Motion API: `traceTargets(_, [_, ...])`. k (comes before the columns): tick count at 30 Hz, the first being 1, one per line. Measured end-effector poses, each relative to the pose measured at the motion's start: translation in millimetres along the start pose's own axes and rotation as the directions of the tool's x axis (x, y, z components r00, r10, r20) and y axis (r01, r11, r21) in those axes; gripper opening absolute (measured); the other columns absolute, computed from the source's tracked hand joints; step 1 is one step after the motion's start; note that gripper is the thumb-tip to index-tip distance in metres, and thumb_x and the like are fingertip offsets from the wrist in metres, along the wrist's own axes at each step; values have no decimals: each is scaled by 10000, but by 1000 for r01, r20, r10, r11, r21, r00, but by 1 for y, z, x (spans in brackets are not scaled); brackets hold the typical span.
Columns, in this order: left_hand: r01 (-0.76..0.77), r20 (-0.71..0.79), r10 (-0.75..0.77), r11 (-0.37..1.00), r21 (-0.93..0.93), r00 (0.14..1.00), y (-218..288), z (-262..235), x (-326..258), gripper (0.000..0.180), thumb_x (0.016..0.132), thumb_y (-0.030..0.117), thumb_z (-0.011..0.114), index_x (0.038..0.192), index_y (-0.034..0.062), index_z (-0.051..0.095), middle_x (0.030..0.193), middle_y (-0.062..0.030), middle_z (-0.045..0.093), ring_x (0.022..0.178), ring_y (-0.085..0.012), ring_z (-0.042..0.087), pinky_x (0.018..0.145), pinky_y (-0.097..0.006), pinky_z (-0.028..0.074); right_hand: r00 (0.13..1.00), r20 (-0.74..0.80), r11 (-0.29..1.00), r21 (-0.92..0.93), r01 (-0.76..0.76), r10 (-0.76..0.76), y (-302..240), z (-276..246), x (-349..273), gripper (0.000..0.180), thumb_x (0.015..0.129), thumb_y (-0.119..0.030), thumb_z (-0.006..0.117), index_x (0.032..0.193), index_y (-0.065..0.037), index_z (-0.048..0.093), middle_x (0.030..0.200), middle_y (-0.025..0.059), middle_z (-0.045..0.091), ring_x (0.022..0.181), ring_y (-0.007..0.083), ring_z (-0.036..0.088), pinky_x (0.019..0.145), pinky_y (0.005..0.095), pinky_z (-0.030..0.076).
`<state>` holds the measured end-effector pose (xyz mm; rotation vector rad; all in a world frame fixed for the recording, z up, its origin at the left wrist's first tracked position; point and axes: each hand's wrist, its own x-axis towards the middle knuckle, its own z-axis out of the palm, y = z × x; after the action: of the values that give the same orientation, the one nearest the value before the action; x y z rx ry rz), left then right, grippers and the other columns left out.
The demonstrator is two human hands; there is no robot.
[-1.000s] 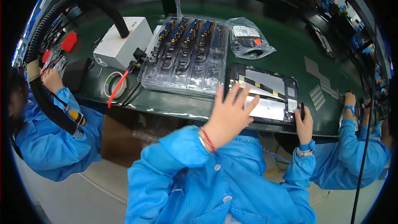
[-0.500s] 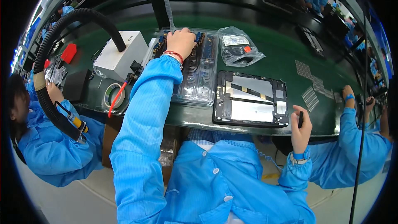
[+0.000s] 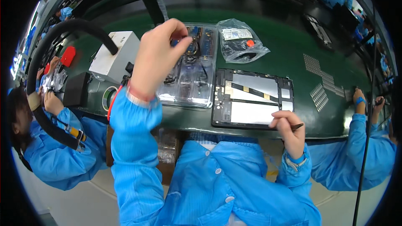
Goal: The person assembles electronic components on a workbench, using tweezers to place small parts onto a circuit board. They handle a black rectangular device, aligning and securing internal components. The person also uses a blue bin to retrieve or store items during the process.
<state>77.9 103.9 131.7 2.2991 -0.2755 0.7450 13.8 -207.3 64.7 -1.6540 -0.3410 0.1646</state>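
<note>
My left hand [image 3: 157, 56] is raised over a clear plastic tray [image 3: 212, 96] of small electronic parts, its thumb and fingers pinched together. Whatever lies in that pinch, perhaps a small dark part, cannot be made out against the tray behind it. In front of me lies an opened tablet [image 3: 253, 112], with silver battery panels, a black frame and a dark diagonal strip showing. By its lower right edge, my right hand [image 3: 290, 136] is closed round a slim black stick-like tool [image 3: 297, 127]. The fingertips there reach over the tablet's edge.
A clear bag [image 3: 239, 44] with a red dot sits beyond the tablet. Perforated metal strips [image 3: 324, 79] lie to the right. Leftward stand a white box [image 3: 117, 58] with a black hose [image 3: 35, 65] and a tape roll [image 3: 108, 98]. Co-workers sit on both sides.
My left hand has lifted out of the tray and drawn back toward me. My right hand has moved left to the tablet's edge, its black tool turning from upright to sideways.
</note>
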Motion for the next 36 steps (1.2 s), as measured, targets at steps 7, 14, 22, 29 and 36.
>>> traceTargets(7, [-172,-21,180,961,218,983,42,24,-52,218,613,-59,667,790,11,561,775,-89,594,708,-250,569,656,-307,456,933,359,944,291,-152,39,-7,48,33,252,886,-137,444,1052,17,557,888,59,592,691,49,485,615,182,391])
traceTargets(14, [-520,99,511,846,118,854,54,58,-84,166,594,54,627,753,35,585,801,-59,574,721,-193,568,623,-305,475,931,340,732,599,-326,135,19,45,51,302,875,-207,483,1047,31,556,845,40,600,540,10,375,468,171,294])
traceTargets(22, [-369,199,403,910,-188,893,55,74,-81,283,621,134,706,845,9,586,865,-94,588,733,-240,570,605,-326,450,956,135,832,470,-293,261,14,42,55,176,815,-79,573,933,48,602,770,46,609,638,58,533,552,182,414])
traceTargets(29, [-194,168,213,973,-124,963,48,85,-65,220,641,28,666,853,17,607,854,-89,600,743,-248,570,623,-321,443,998,-47,996,-82,39,-43,9,47,52,141,742,-8,615,880,23,610,720,102,602,622,157,586,540,227,434])
traceTargets(36, [-335,127,337,942,-31,933,39,85,-63,210,622,42,645,826,26,597,807,-58,592,682,-203,553,598,-304,431,972,17,911,-344,226,-235,7,49,53,172,738,-3,597,909,17,590,757,134,591,630,269,592,550,315,463])
